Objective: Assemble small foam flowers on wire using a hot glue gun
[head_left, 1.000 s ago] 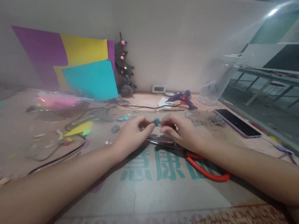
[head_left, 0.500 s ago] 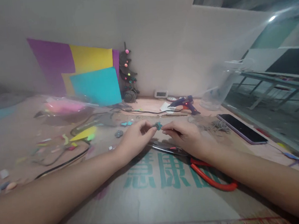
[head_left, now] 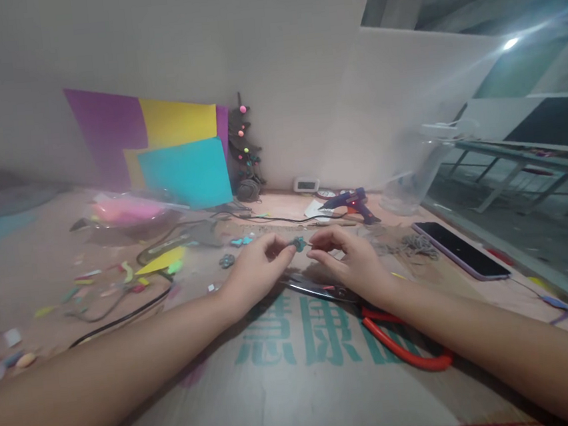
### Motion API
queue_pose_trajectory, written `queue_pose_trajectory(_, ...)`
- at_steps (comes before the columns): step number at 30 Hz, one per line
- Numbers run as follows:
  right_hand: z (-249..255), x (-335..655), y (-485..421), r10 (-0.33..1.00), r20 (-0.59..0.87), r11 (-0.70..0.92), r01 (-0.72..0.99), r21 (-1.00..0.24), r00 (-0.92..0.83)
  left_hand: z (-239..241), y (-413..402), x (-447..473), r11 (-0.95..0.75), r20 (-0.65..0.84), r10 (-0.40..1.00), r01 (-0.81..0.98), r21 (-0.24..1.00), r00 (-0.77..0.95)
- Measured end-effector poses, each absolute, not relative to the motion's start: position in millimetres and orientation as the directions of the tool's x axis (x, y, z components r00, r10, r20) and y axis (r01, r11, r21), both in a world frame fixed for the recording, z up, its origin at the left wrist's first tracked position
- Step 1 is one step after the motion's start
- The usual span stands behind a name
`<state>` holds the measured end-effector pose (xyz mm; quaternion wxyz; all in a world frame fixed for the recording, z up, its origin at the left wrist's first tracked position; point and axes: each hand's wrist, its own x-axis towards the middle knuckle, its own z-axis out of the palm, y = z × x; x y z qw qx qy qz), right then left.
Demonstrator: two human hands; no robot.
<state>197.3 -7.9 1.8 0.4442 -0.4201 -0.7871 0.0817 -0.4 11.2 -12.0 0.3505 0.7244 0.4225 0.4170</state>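
Note:
Between the thumb and forefinger of my left hand [head_left: 254, 273] is a small teal flower-shaped piece [head_left: 299, 243]. My right hand [head_left: 356, 259] is closed in a pinch just to its right; whatever lies in those fingertips is too small to make out. Under both hands rest scissors with red handles [head_left: 408, 352], their blades pointing left and partly covered by my right hand. A grey-blue flower-shaped piece [head_left: 227, 261] and some flat teal cutouts [head_left: 241, 241] lie beyond my left hand.
A dark glue gun [head_left: 356, 203] with a red light stands at the back. At right are a phone [head_left: 461, 249] and tangled grey yarn [head_left: 418, 245]. Coloured sheets [head_left: 184, 175] lean on the wall beside a decorated dark tree [head_left: 244, 150]. Scraps and a black cord [head_left: 123, 313] lie left.
The view has tilted up slightly. My right fingertips have drawn a little away from the teal piece and curled more, while my left hand keeps its pinch.

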Motion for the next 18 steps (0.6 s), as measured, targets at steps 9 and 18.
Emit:
queue_pose_trajectory(9,1,201,-8,0.640,0.688,0.686,0.657,-0.312,-0.342,-9,9,0,-0.430,0.332,0.890,0.334,0.839,0.311)
queue_pose_trajectory(18,3,199,-11,0.710,0.618,0.654,0.641,-0.400,-0.339,-1,2,1,-0.484,0.356,0.861,0.367,0.795,0.364)
